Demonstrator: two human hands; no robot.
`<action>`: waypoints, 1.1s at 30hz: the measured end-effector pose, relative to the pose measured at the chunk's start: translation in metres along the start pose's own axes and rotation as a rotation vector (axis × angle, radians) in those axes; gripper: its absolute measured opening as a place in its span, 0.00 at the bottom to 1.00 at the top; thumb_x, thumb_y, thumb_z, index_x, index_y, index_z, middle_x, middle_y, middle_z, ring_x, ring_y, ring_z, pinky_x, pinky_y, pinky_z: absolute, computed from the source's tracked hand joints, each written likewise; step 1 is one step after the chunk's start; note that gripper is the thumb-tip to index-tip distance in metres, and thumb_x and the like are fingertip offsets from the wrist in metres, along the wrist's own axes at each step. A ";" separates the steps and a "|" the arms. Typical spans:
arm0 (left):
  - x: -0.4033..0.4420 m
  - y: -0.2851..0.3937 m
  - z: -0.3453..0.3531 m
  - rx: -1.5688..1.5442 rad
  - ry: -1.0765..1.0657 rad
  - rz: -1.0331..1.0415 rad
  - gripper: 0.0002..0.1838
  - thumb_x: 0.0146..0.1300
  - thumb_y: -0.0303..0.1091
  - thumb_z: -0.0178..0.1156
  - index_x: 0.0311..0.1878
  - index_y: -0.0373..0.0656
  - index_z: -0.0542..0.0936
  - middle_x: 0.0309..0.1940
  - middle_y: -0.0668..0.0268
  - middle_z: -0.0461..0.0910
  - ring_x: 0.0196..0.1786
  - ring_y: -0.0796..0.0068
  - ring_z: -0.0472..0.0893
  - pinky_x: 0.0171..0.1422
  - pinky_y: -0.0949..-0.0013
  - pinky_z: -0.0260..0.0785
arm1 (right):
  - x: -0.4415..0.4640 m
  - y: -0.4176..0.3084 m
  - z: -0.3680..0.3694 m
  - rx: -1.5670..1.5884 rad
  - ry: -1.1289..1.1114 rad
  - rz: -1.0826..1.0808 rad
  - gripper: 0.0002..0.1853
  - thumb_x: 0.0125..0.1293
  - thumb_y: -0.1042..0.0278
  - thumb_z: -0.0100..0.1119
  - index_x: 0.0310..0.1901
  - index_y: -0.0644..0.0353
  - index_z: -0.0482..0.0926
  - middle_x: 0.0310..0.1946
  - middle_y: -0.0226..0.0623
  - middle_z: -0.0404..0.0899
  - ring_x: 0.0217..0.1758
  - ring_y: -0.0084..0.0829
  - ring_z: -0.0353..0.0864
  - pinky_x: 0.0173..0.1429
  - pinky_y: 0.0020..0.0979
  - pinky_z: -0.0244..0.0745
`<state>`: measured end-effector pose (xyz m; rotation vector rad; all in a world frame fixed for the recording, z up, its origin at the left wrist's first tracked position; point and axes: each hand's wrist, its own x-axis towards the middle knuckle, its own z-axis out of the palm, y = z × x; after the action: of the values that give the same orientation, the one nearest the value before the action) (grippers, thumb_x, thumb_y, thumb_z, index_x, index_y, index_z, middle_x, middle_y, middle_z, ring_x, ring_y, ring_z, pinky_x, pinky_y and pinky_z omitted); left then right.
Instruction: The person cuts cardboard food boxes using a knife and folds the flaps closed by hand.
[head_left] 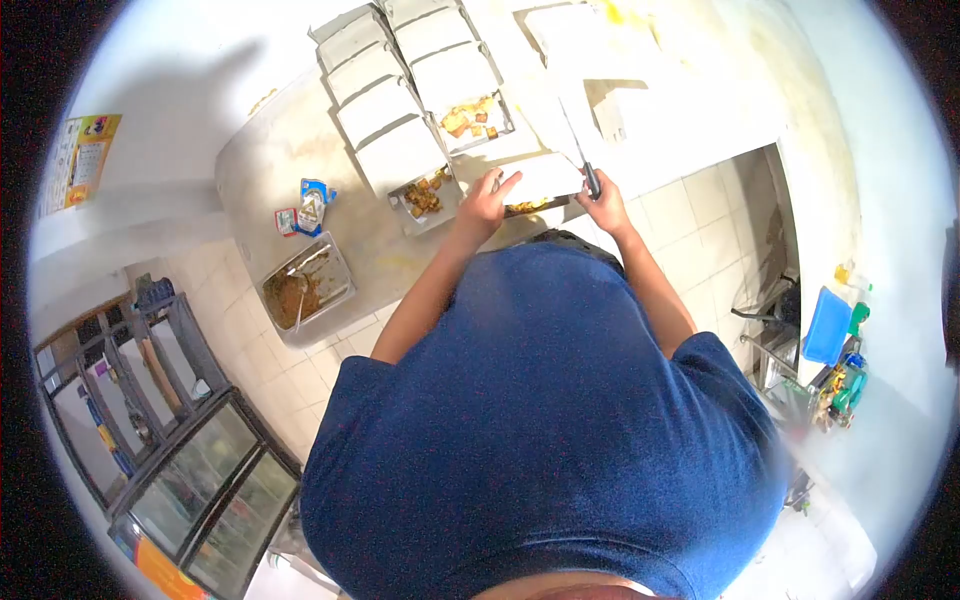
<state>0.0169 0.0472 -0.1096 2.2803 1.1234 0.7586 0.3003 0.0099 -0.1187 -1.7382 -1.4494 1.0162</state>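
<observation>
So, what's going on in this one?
A person has a white box between their hands, some yellowish food showing at its near edge. The left hand is at one side; the right hand, at the other, holds a black-handled tool. To the left are rows of white boxes, two with food visible, and a metal tray.

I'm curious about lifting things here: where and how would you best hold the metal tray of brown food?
I'd probably hold the metal tray two-handed by opposite sides of its rim, coming from the counter's near edge: it's rectangular, open-topped and beside that edge.
</observation>
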 end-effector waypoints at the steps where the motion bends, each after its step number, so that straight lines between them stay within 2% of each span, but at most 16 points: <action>1: 0.006 0.004 -0.002 -0.057 0.012 -0.049 0.39 0.54 0.17 0.54 0.72 0.51 0.67 0.59 0.47 0.72 0.60 0.48 0.75 0.62 0.55 0.72 | 0.003 0.001 -0.001 0.001 -0.011 0.010 0.19 0.59 0.68 0.70 0.52 0.61 0.78 0.30 0.28 0.74 0.33 0.21 0.73 0.40 0.27 0.72; 5: 0.013 -0.006 0.008 -0.392 0.262 -0.189 0.39 0.58 0.21 0.55 0.75 0.41 0.59 0.59 0.43 0.72 0.59 0.43 0.75 0.64 0.51 0.69 | 0.017 -0.011 0.001 -0.019 0.071 -0.078 0.17 0.62 0.66 0.69 0.49 0.63 0.77 0.29 0.30 0.74 0.32 0.22 0.73 0.38 0.28 0.73; 6: 0.012 -0.021 0.017 -0.382 0.302 -0.189 0.33 0.62 0.26 0.55 0.71 0.32 0.61 0.55 0.38 0.75 0.55 0.38 0.76 0.60 0.47 0.69 | 0.021 -0.015 0.001 -0.023 0.070 -0.077 0.17 0.62 0.66 0.69 0.49 0.63 0.77 0.29 0.31 0.76 0.32 0.22 0.74 0.38 0.28 0.73; 7: 0.009 -0.034 0.023 -0.317 0.204 -0.274 0.31 0.62 0.27 0.55 0.69 0.32 0.63 0.52 0.38 0.76 0.54 0.38 0.77 0.58 0.47 0.70 | 0.025 -0.017 0.003 -0.026 0.068 -0.074 0.16 0.63 0.66 0.69 0.48 0.63 0.77 0.29 0.32 0.77 0.32 0.23 0.74 0.38 0.29 0.74; 8: 0.008 -0.047 0.026 -0.252 0.105 -0.356 0.28 0.63 0.28 0.55 0.67 0.32 0.65 0.50 0.38 0.78 0.52 0.38 0.78 0.57 0.47 0.71 | 0.030 -0.019 0.006 -0.012 0.090 -0.099 0.14 0.62 0.68 0.67 0.45 0.64 0.77 0.29 0.41 0.81 0.32 0.35 0.80 0.41 0.35 0.76; 9: 0.010 -0.051 0.027 -0.186 0.007 -0.433 0.26 0.64 0.29 0.54 0.65 0.32 0.67 0.47 0.38 0.79 0.51 0.38 0.79 0.55 0.46 0.72 | 0.036 -0.019 0.007 -0.043 0.093 -0.098 0.13 0.62 0.68 0.67 0.44 0.64 0.76 0.29 0.42 0.81 0.32 0.37 0.81 0.41 0.36 0.76; 10: 0.010 -0.054 0.029 -0.188 0.061 -0.383 0.21 0.64 0.32 0.55 0.58 0.31 0.70 0.42 0.39 0.80 0.46 0.38 0.80 0.50 0.46 0.73 | 0.040 -0.018 0.008 -0.073 0.096 -0.095 0.13 0.62 0.69 0.67 0.43 0.64 0.76 0.29 0.44 0.81 0.32 0.39 0.81 0.41 0.37 0.76; 12: 0.013 -0.064 0.032 -0.188 0.061 -0.400 0.21 0.64 0.32 0.55 0.58 0.33 0.71 0.42 0.41 0.81 0.46 0.41 0.81 0.51 0.47 0.74 | 0.046 -0.018 0.011 -0.046 0.135 -0.143 0.10 0.62 0.71 0.65 0.40 0.64 0.74 0.29 0.50 0.80 0.32 0.46 0.81 0.40 0.41 0.75; 16: 0.011 -0.072 0.028 -0.189 0.019 -0.309 0.22 0.63 0.29 0.57 0.61 0.38 0.72 0.45 0.47 0.82 0.48 0.51 0.83 0.51 0.57 0.75 | 0.050 -0.009 0.014 -0.110 0.155 -0.145 0.08 0.63 0.74 0.60 0.41 0.64 0.74 0.31 0.53 0.80 0.34 0.48 0.81 0.41 0.42 0.75; 19: 0.003 -0.056 0.028 -0.252 0.004 -0.389 0.21 0.60 0.26 0.55 0.58 0.43 0.75 0.47 0.48 0.81 0.50 0.47 0.81 0.54 0.53 0.74 | 0.042 -0.007 0.013 -0.095 0.130 -0.146 0.07 0.64 0.76 0.57 0.43 0.64 0.75 0.32 0.55 0.79 0.35 0.48 0.81 0.42 0.40 0.75; 21: -0.009 -0.046 0.029 -0.279 0.069 -0.291 0.26 0.58 0.20 0.53 0.62 0.44 0.74 0.54 0.49 0.79 0.58 0.49 0.78 0.62 0.56 0.72 | 0.030 -0.005 0.009 -0.050 0.111 -0.156 0.07 0.64 0.77 0.55 0.44 0.63 0.75 0.33 0.56 0.79 0.35 0.48 0.81 0.43 0.39 0.75; 25: -0.019 -0.049 0.039 -0.231 -0.010 -0.256 0.36 0.54 0.15 0.51 0.70 0.48 0.71 0.62 0.51 0.75 0.66 0.52 0.74 0.69 0.60 0.66 | 0.014 -0.002 0.003 0.205 -0.075 -0.053 0.12 0.63 0.78 0.55 0.48 0.61 0.78 0.35 0.34 0.82 0.34 0.25 0.75 0.39 0.30 0.72; 26: -0.024 -0.051 0.042 -0.205 -0.046 -0.281 0.37 0.54 0.15 0.51 0.71 0.49 0.70 0.64 0.52 0.74 0.67 0.54 0.74 0.70 0.62 0.66 | 0.010 -0.003 -0.006 0.279 -0.189 0.096 0.13 0.67 0.77 0.53 0.52 0.63 0.78 0.35 0.27 0.80 0.34 0.19 0.74 0.41 0.26 0.74; 29: -0.029 -0.050 0.045 -0.508 -0.140 -0.593 0.38 0.56 0.19 0.54 0.73 0.50 0.67 0.67 0.52 0.72 0.69 0.58 0.73 0.71 0.63 0.63 | 0.014 0.019 -0.002 0.456 -0.165 0.237 0.12 0.65 0.76 0.56 0.50 0.63 0.78 0.32 0.27 0.77 0.33 0.18 0.74 0.40 0.24 0.73; 30: -0.028 -0.048 0.046 -0.597 -0.137 -0.660 0.37 0.58 0.21 0.56 0.73 0.49 0.66 0.68 0.51 0.71 0.69 0.58 0.73 0.71 0.63 0.63 | 0.009 -0.002 -0.005 0.423 -0.114 0.294 0.10 0.62 0.72 0.64 0.45 0.62 0.78 0.29 0.26 0.75 0.33 0.18 0.74 0.39 0.24 0.72; 33: -0.028 -0.033 0.049 -0.708 -0.054 -0.719 0.34 0.62 0.32 0.62 0.73 0.45 0.67 0.68 0.50 0.71 0.67 0.58 0.74 0.70 0.63 0.64 | 0.014 0.034 0.012 0.301 -0.081 0.135 0.13 0.59 0.66 0.70 0.38 0.62 0.76 0.28 0.27 0.77 0.32 0.20 0.75 0.39 0.25 0.74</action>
<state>0.0167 0.0342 -0.1734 1.1900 1.2663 0.6428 0.3075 0.0173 -0.1553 -1.6057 -1.1671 1.3171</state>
